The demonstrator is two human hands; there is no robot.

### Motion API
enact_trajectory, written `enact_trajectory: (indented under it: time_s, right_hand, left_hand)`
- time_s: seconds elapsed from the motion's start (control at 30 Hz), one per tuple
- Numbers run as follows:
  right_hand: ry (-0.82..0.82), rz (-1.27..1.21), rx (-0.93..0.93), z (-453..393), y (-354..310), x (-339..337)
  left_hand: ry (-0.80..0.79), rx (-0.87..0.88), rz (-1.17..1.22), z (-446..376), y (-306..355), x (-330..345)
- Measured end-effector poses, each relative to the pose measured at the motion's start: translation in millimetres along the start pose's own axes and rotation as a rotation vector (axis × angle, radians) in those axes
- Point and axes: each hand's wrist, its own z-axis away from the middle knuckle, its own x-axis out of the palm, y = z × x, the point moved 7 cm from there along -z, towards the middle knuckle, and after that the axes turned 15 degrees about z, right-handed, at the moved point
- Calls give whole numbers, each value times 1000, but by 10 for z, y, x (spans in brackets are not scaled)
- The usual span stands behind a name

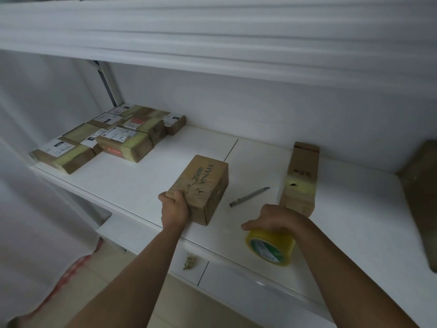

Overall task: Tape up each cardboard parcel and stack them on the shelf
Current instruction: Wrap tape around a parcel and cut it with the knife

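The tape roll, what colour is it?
Yellow tape roll, green-and-white label inside; head view shows it.

Both forearms bare, reaching up and forward over the shelf's front edge. Left hand (pixel 174 207) has its fingers curled round the near left corner of the box (pixel 201 188), wrist straight. Right hand (pixel 272 218) is palm-down, fingers clamped over the top of the tape roll (pixel 269 247), thumb pointing left.
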Motion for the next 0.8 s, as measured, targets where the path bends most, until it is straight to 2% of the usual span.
enact_trajectory:
  time_s: [0.2, 0.4, 0.47, 0.53, 0.6, 0.63, 0.67, 0.73, 0.77, 0.8]
  right_hand:
    - [67, -326, -141, 80, 69, 114]
    - [126, -368, -197, 135, -23, 114]
    - [131, -350, -208, 142, -30, 112]
    - [122, -323, -215, 137, -37, 114]
    - [120, -300, -214, 129, -42, 121]
    - [122, -294, -210, 126, -42, 127]
    - [127, -292, -208, 131, -41, 134]
    - [150, -309, -211, 150, -35, 140]
    - [161, -323, -213, 167, -33, 141]
    - [170, -330, -214, 183, -36, 144]
  left_hand:
    - [100, -13, -73, 236, -92, -8]
    - [193, 16, -79, 440, -148, -126]
    - [270, 205, -147, 505, 14, -181]
    - [268, 621, -273, 717, 358, -83]
    - [127, 1039, -434, 1028, 668, 198]
    - [-36, 1142, -533, 1138, 736, 399]
    - [-262, 1103, -630, 1183, 736, 615]
    - [-671, 765, -936, 1137, 505, 989]
    - [-796, 648, -1131, 1104, 389, 1098]
    - [-863, 607, -1299, 1081, 331, 1160]
